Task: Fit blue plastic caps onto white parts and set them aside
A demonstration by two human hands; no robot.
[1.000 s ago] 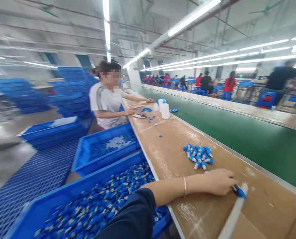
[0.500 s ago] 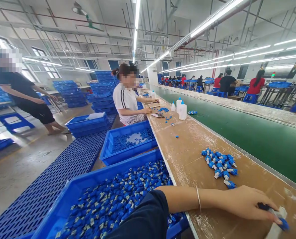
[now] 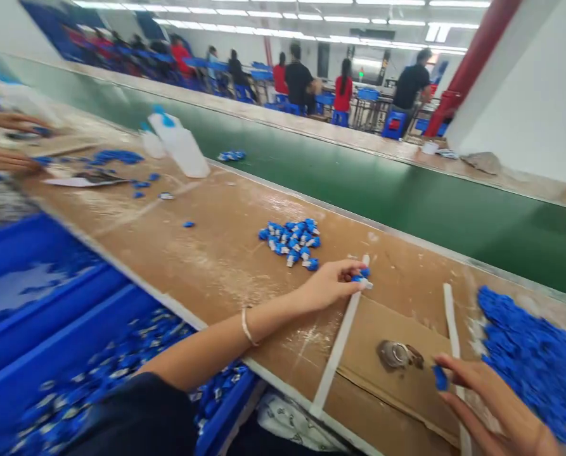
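My left hand (image 3: 328, 285) is closed on small blue-and-white parts (image 3: 364, 279) over the left edge of a cardboard sheet (image 3: 387, 323). Just beyond its wrist, a cluster of similar blue-and-white parts (image 3: 289, 240) lies on the brown table. Between thumb and finger my right hand (image 3: 499, 396) pinches a small blue piece (image 3: 440, 378), near the sheet's right side. A small clear jar (image 3: 397, 354) stands on the sheet in a dark stain. To the right is a heap of flat blue pieces (image 3: 530, 354). The exact kind of these parts cannot be made out.
White strips (image 3: 333, 364) run along the cardboard's sides. A green conveyor belt (image 3: 349, 177) passes behind the table. Blue bins (image 3: 116, 304) of parts stand at the near left. White bottles (image 3: 185, 149) and a co-worker's hands (image 3: 7, 158) are further left.
My view has swung right, bringing the cardboard, jar, blue heap and my right hand into sight. The left hand still grips blue-and-white parts. The co-worker is now mostly out of frame.
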